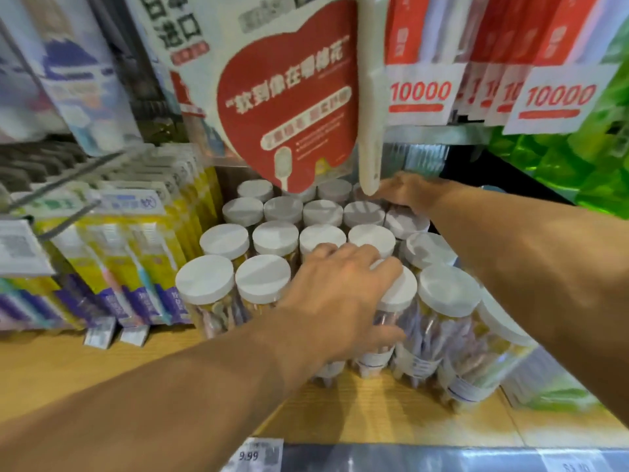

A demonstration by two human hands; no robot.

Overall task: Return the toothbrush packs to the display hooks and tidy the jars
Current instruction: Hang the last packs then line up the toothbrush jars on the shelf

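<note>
Several clear jars with white lids (275,237) stand in rows on a wooden shelf (391,417). My left hand (343,294) grips a front-row jar (394,301), fingers curled over its lid and thumb down its side. My right hand (405,194) reaches to the back row and lies on a rear jar (405,221); its fingers are partly hidden behind a hanging white toothbrush handle (371,131). Toothbrush packs (136,253) in yellow and purple hang on hooks at the left.
A large red heart-shaped sign (289,110) hangs over the back jars. Red and white packs with "10000" labels (558,97) hang at the upper right. Green packaging (585,172) fills the right side. Price tags (255,454) line the shelf's front edge.
</note>
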